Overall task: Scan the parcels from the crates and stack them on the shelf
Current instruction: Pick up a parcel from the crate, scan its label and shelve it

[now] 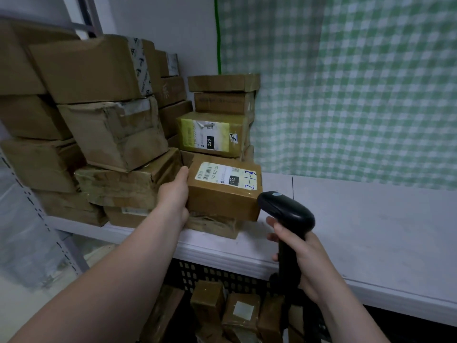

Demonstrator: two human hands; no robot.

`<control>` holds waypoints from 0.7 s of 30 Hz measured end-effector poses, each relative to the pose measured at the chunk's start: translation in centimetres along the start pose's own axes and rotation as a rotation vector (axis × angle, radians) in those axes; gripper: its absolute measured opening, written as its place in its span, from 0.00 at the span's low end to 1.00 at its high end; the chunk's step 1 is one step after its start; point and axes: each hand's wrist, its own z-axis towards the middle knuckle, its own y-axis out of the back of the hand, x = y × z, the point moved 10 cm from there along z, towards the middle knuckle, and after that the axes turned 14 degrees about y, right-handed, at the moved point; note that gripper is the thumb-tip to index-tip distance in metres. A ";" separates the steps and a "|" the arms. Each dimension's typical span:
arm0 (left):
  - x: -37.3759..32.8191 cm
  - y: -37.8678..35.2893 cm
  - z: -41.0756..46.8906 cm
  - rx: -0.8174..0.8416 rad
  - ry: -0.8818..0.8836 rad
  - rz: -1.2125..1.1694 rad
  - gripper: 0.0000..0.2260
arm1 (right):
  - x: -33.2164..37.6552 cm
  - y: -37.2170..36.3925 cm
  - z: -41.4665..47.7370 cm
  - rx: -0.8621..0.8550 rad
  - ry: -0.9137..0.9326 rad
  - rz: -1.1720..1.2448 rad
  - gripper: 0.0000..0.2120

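Note:
My left hand (174, 194) grips the left side of a brown parcel (222, 201) with a white label reading 122 and blue handwriting. The parcel sits on a flatter parcel (212, 225) at the front of the white shelf (371, 231). My right hand (304, 253) holds a black barcode scanner (286, 214) by its handle, its head close to the parcel's right front corner. Below the shelf a black crate (222, 274) holds several brown parcels (243, 315).
Stacked brown parcels (103, 120) fill the shelf's left half, with a yellow-labelled 220 parcel (210, 134) behind the held one. A green checked curtain (358, 90) hangs at the back right. The shelf's metal upright (47, 226) stands at the left.

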 end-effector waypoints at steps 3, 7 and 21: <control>0.9 -0.1 -0.1 0.009 0.046 0.062 0.23 | -0.9 -1.3 0.7 -0.018 -0.059 0.080 0.23; 2.2 0.3 0.9 0.057 0.082 0.145 0.32 | -1.2 -2.4 1.9 -0.040 -0.054 0.224 0.20; 2.8 2.9 0.9 -0.065 -0.008 0.268 0.37 | -3.3 -4.6 2.1 0.063 -0.148 0.457 0.09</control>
